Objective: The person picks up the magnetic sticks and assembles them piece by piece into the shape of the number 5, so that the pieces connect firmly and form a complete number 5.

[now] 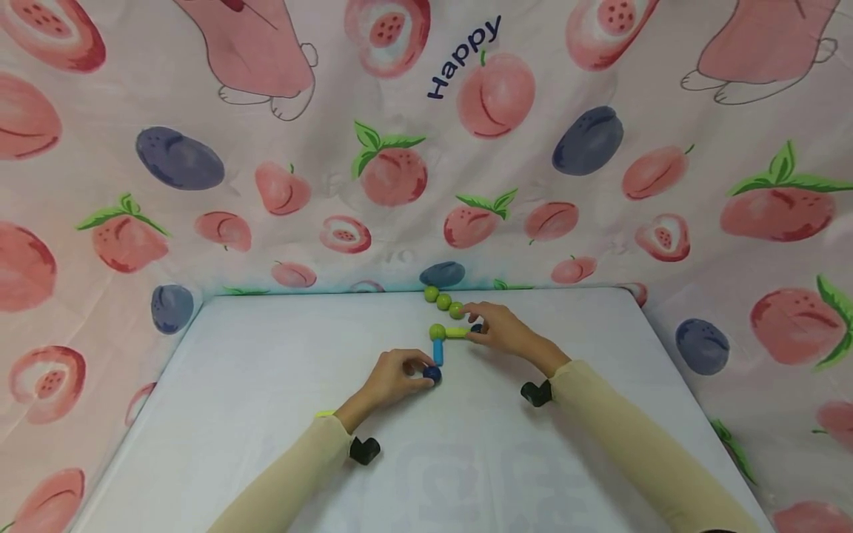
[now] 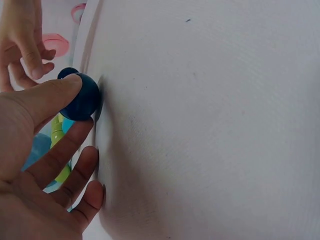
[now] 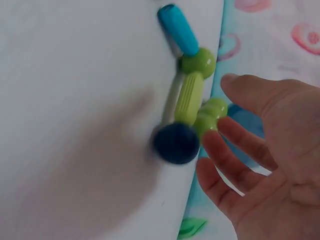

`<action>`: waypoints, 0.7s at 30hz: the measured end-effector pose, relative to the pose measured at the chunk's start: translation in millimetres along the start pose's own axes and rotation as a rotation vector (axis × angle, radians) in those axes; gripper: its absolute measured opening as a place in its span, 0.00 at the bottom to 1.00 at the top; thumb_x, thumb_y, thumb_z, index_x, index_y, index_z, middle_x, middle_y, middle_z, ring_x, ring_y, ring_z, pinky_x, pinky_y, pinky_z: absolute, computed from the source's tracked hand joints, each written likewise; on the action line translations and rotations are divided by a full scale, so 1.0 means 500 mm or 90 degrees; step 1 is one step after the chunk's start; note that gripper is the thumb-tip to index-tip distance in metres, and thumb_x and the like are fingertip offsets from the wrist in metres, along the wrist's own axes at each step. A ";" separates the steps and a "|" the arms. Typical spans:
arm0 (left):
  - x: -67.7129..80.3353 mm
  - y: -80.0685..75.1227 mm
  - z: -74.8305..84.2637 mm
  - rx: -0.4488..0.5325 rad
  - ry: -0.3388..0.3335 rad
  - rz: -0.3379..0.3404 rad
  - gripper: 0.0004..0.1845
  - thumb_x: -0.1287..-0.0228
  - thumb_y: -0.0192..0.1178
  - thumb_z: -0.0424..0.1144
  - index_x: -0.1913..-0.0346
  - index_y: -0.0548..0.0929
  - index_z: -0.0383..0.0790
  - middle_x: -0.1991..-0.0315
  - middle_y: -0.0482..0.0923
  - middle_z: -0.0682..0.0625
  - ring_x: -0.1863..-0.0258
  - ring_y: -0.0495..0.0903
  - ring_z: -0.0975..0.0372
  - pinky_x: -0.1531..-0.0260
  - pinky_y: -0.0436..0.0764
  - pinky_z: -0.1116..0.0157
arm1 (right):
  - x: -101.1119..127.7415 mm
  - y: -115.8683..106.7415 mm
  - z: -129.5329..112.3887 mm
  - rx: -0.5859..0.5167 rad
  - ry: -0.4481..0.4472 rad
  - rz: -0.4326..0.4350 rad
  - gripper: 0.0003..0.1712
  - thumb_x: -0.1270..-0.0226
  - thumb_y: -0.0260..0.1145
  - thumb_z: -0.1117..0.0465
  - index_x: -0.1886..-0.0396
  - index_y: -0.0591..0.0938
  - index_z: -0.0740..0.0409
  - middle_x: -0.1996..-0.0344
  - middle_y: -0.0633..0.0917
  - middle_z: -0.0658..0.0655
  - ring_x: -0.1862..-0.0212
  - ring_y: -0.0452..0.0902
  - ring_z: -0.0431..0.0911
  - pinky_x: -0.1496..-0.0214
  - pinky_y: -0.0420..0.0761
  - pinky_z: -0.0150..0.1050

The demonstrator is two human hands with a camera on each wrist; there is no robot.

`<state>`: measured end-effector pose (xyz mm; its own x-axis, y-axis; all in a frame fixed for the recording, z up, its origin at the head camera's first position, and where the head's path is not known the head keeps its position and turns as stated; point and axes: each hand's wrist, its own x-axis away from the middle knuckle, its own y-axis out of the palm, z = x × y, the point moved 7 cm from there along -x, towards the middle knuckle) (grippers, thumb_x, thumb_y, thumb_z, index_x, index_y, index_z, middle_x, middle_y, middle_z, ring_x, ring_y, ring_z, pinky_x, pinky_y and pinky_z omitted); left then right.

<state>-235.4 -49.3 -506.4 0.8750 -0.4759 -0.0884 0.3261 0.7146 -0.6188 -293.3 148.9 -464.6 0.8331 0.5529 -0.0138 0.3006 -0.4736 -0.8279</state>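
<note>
My left hand (image 1: 393, 377) pinches a dark blue ball (image 2: 82, 97) between thumb and index finger, low over the white tabletop. Just beyond it lies a blue stick (image 3: 179, 30), its far end against a green ball (image 1: 437, 332); whether the near end touches the held ball I cannot tell. From that green ball a yellow-green stick (image 3: 189, 98) runs right to a second dark blue ball (image 3: 176, 143). My right hand (image 1: 503, 326) hovers beside this second ball, fingers loosely bent and apart from it in the right wrist view.
Several green balls (image 1: 443, 301) lie in a slanting row near the table's back edge. Another yellow-green piece (image 1: 324, 413) shows partly behind the left forearm. A fruit-patterned cloth (image 1: 400, 244) hangs behind the white table (image 1: 253, 385).
</note>
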 end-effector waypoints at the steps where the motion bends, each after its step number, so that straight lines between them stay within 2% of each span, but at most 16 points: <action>1: 0.000 0.000 0.000 0.001 0.003 0.001 0.14 0.39 0.75 0.37 0.51 0.89 0.44 0.60 0.88 0.53 0.59 0.81 0.59 0.54 0.81 0.56 | -0.004 0.005 -0.007 -0.008 -0.009 -0.013 0.30 0.31 0.72 0.64 0.31 0.76 0.59 0.49 0.84 0.64 0.60 0.81 0.49 0.53 0.84 0.45; 5: 0.002 -0.002 0.002 0.006 0.008 0.005 0.13 0.40 0.76 0.36 0.52 0.90 0.43 0.60 0.89 0.53 0.59 0.82 0.59 0.55 0.81 0.57 | -0.020 0.029 -0.029 -0.036 -0.022 -0.072 0.30 0.30 0.71 0.64 0.30 0.75 0.57 0.50 0.85 0.61 0.60 0.82 0.48 0.51 0.84 0.44; 12: 0.002 -0.004 0.002 0.034 0.016 0.012 0.13 0.41 0.76 0.35 0.53 0.91 0.41 0.60 0.89 0.51 0.58 0.84 0.56 0.55 0.81 0.55 | -0.038 0.076 -0.037 -0.048 -0.022 -0.152 0.29 0.31 0.71 0.66 0.32 0.77 0.53 0.47 0.86 0.57 0.48 0.83 0.50 0.43 0.81 0.47; 16: 0.000 -0.003 -0.001 0.036 0.016 0.018 0.13 0.42 0.77 0.35 0.53 0.91 0.42 0.61 0.90 0.52 0.59 0.84 0.57 0.56 0.81 0.56 | -0.045 0.095 -0.041 -0.023 -0.041 -0.169 0.27 0.30 0.70 0.68 0.33 0.78 0.53 0.52 0.87 0.53 0.49 0.83 0.47 0.43 0.81 0.45; 21: -0.001 -0.003 -0.004 0.032 0.008 0.024 0.13 0.43 0.77 0.35 0.54 0.91 0.42 0.62 0.90 0.53 0.59 0.83 0.57 0.57 0.80 0.57 | -0.051 0.103 -0.050 -0.023 -0.042 -0.171 0.22 0.30 0.68 0.71 0.38 0.82 0.55 0.55 0.86 0.53 0.53 0.81 0.47 0.46 0.81 0.43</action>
<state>-237.2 -51.2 -506.9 0.8824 -0.4547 -0.1210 0.3111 0.7568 -0.5748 -287.6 93.1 -492.7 0.6895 0.7049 0.1664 0.5245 -0.3276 -0.7858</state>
